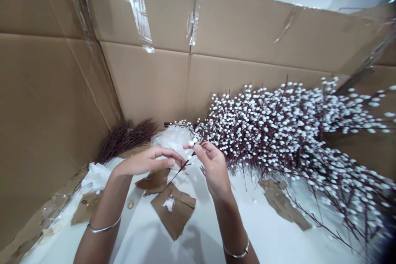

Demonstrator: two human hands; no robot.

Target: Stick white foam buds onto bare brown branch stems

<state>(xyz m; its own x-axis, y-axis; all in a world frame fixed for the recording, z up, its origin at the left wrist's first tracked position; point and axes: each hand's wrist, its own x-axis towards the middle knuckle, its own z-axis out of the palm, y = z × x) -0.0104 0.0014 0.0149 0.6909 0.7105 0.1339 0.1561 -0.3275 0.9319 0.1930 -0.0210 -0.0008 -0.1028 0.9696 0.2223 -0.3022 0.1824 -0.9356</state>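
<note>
My right hand [214, 167] pinches a thin, dark brown artificial berry stem [176, 174] between thumb and fingers, close to its white berries [193, 142]. The stem slants down to the left, its lower end bare. My left hand [157, 160] is on the other side, fingers loosely stretched and thumb apart. Its fingertips reach the middle of the stem; whether they press on it I cannot tell. Just right of my right hand lies a large pile of white-berried branches [266, 123]. Beneath both hands is a torn cardboard piece [175, 210] with a white scrap [168, 203] on it.
Tall cardboard walls [148, 78] enclose the white work surface [139, 239]. Bare brown twigs [126, 138] lie at the back left, near clear plastic [171, 137]. White crumpled material [95, 177], a rubber band [130, 204] and another cardboard piece [284, 202] lie around.
</note>
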